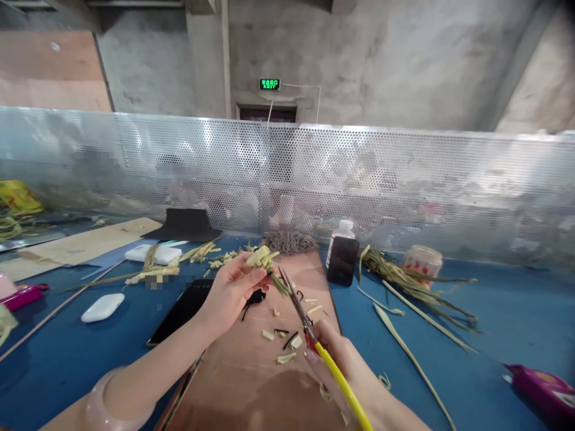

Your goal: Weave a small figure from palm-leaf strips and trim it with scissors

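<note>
Pinched in the fingers of my left hand [236, 288] is a small woven straw piece [262, 258], pale yellow-green on top with green strands pointing down and right. My right hand [344, 362] grips a pair of scissors [298, 306] with a yellow handle. Their metal blades point up and left, slightly parted, close beside the green strands; whether they touch I cannot tell. Below both hands lies a brown board [251, 383] scattered with pale offcuts [286, 358] and dark snippets. A black cord [255, 298] shows under my left hand.
Left are a dark phone [179, 311], a white earbud case [103, 307] and a strapped white object [155, 254]. Right stand a bottle [345, 230], a black block [342, 261], dried straw [404, 272] and a jar [423, 260]. A perforated metal screen [359, 161] closes the back.
</note>
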A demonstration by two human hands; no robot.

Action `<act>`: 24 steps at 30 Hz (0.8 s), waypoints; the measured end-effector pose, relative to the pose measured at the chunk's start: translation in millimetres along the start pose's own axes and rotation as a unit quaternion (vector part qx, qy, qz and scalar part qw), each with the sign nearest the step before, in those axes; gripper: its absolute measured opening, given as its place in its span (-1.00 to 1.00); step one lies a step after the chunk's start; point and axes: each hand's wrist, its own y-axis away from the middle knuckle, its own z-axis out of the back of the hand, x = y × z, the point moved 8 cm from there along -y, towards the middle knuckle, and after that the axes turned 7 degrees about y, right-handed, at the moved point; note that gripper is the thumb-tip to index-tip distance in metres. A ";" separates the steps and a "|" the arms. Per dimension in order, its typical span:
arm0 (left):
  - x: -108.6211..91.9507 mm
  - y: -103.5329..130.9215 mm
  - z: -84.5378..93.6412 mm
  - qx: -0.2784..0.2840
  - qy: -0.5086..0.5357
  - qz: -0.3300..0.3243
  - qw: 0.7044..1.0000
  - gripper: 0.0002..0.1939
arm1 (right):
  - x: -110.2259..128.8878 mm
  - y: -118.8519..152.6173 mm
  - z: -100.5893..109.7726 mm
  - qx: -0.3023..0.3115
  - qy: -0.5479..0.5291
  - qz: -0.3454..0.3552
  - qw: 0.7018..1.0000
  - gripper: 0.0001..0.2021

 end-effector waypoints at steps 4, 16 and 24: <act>-3.4 -0.5 -1.2 -0.005 -0.011 -0.013 1.000 -0.90 | -2.3 -1.3 -0.7 0.004 0.026 0.006 1.000 -0.70; -7.9 -1.5 -0.2 -0.018 -0.043 -0.039 0.998 -0.88 | -6.5 0.2 -3.7 -0.020 0.023 -0.008 1.000 -0.67; -5.9 -0.9 3.7 -0.020 -0.050 -0.038 0.998 -0.91 | -7.3 -1.0 -1.4 -0.035 0.024 -0.012 0.999 -0.67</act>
